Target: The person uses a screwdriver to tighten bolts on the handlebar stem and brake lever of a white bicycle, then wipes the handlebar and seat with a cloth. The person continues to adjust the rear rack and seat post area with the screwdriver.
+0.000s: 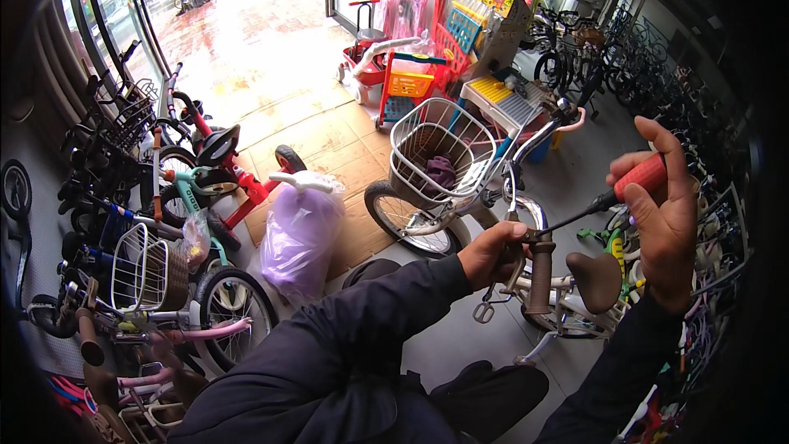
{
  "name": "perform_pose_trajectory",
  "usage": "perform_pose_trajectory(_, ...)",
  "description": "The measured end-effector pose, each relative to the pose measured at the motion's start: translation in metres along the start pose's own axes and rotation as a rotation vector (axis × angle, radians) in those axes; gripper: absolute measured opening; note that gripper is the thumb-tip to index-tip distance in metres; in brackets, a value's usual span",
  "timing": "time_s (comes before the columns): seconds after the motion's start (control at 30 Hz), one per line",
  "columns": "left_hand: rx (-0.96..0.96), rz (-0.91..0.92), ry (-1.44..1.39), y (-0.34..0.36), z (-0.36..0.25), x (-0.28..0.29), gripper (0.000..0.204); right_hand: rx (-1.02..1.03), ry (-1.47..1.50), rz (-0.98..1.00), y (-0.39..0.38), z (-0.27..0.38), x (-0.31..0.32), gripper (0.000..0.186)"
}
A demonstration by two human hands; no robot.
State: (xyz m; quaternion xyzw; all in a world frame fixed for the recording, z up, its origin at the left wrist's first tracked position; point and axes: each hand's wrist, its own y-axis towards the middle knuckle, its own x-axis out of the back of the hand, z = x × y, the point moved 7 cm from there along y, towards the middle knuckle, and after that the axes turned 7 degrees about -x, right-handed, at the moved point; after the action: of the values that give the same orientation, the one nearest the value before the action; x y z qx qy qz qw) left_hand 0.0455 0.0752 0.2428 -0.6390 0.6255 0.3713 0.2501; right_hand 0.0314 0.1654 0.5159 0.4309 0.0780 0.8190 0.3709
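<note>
A cream-white bicycle with a wire front basket (pixel 450 127) stands in front of me. My left hand (pixel 493 253) is closed around its handlebar at the brake lever, beside the ribbed brown grip (pixel 539 279). My right hand (pixel 664 218) holds a screwdriver (pixel 639 181) with a red handle between thumb and fingers, some fingers stretched out. The dark shaft slants down left, its tip at the brake lever bracket next to my left thumb. Whether the tip sits in a screw is too small to tell. A brown saddle (pixel 595 281) lies beyond the grip; a dark purple item (pixel 441 171) rests in the basket.
Several children's bikes crowd the left, one with a white basket (pixel 140 271). A purple item wrapped in plastic (pixel 300 234) stands on flattened cardboard (pixel 362 168). Toy carts (pixel 407 86) and a small table (pixel 514 103) are ahead. Rows of bikes (pixel 567 53) line the right.
</note>
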Motion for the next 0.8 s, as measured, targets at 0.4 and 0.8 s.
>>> perform_pose_trajectory(0.4, 0.037, 0.06, -0.071, 0.002, 0.008, 0.01, 0.063, 0.079, 0.025, -0.018, 0.0, 0.0, 0.0, 0.058)
perform_pose_trajectory(0.8, 0.039, 0.061, -0.058, 0.002, 0.008, 0.009, 0.058, 0.01, -0.229, -0.208, 0.002, -0.013, 0.004, 0.074)
